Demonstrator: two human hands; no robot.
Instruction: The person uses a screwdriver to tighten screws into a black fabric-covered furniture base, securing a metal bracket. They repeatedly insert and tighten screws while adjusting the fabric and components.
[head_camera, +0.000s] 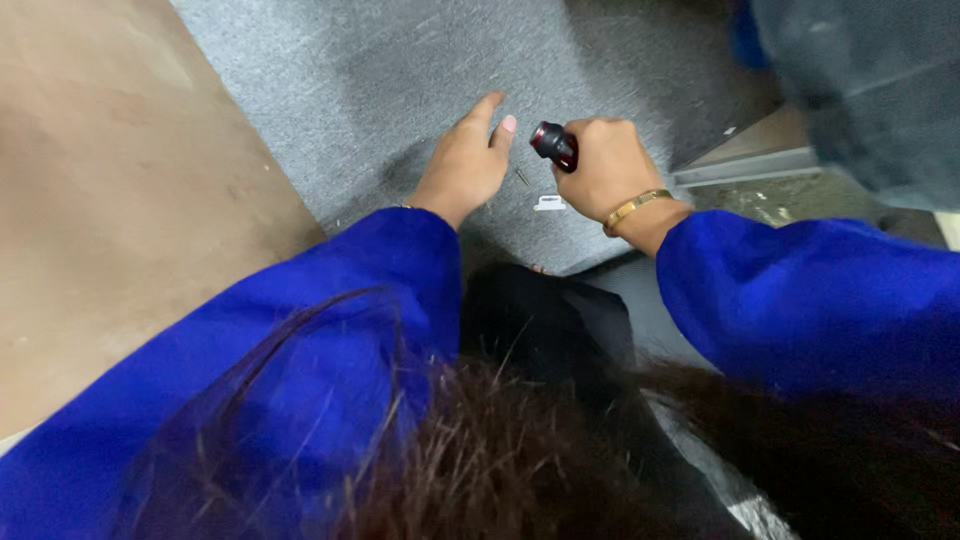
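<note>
My right hand (603, 163) is closed around a screwdriver handle (553, 143) that is dark with a red band; its butt end points up toward the camera and the shaft is hidden below the fist. A gold bracelet (634, 208) sits on that wrist. My left hand (467, 160) rests flat on a grey felt-covered panel (400, 70), fingers together and pointing away, just left of the tool. A small screw (522, 176) lies on the panel between the hands. A small white bracket (549, 204) lies just below it. Both arms wear bright blue sleeves.
A brown floor (110, 190) lies left of the grey panel. At the right, a metal strip (745, 165) runs beside a grey-blue bulky object (870, 90). Dark hair (500, 460) and dark trousers (540, 320) fill the bottom of the view.
</note>
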